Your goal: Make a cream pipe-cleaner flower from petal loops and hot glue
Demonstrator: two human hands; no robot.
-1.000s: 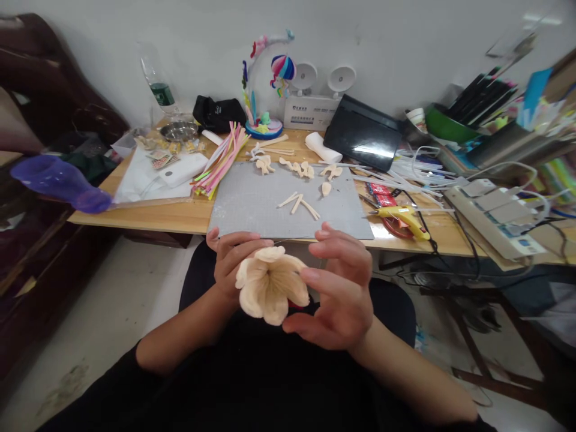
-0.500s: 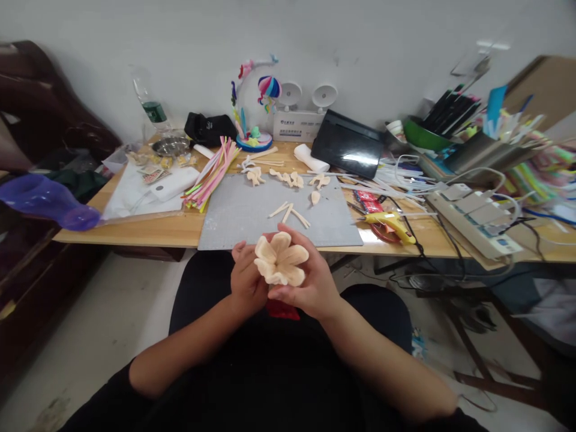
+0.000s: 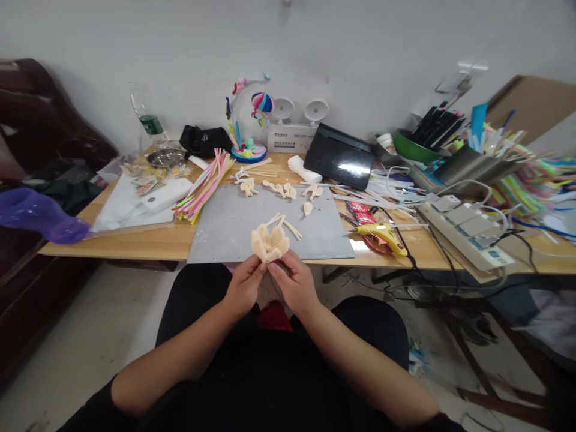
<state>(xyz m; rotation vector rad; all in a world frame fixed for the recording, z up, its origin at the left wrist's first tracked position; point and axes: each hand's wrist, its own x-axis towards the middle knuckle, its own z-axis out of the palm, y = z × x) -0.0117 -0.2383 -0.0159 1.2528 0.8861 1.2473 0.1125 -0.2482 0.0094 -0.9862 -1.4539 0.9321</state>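
A cream-coloured fuzzy flower (image 3: 270, 242) with several cupped petals is held upright at the near edge of the grey mat (image 3: 225, 240). My left hand (image 3: 246, 282) pinches its base from the left, fingers closed. From the other side my right hand (image 3: 294, 281) grips the same base, thumb pressed towards the left fingers. Just behind the flower lie short cream stems (image 3: 292, 229), partly hidden by its petals. Further back on the mat are a single loose petal (image 3: 308, 209) and several curled cream pieces (image 3: 279, 189).
A yellow glue gun (image 3: 382, 235) and a white power strip (image 3: 468, 234) with cords lie right. On the left are a bundle of coloured pipe cleaners (image 3: 207, 186) and a steel bowl (image 3: 166, 158). A colourful ornament (image 3: 248, 150) and a black tablet-like panel (image 3: 339, 157) stand behind.
The flower has moved forward, up and slightly left, tipping from facing me to more upright. My right hand, earlier cupped round its petals, now grips the base along with my left.
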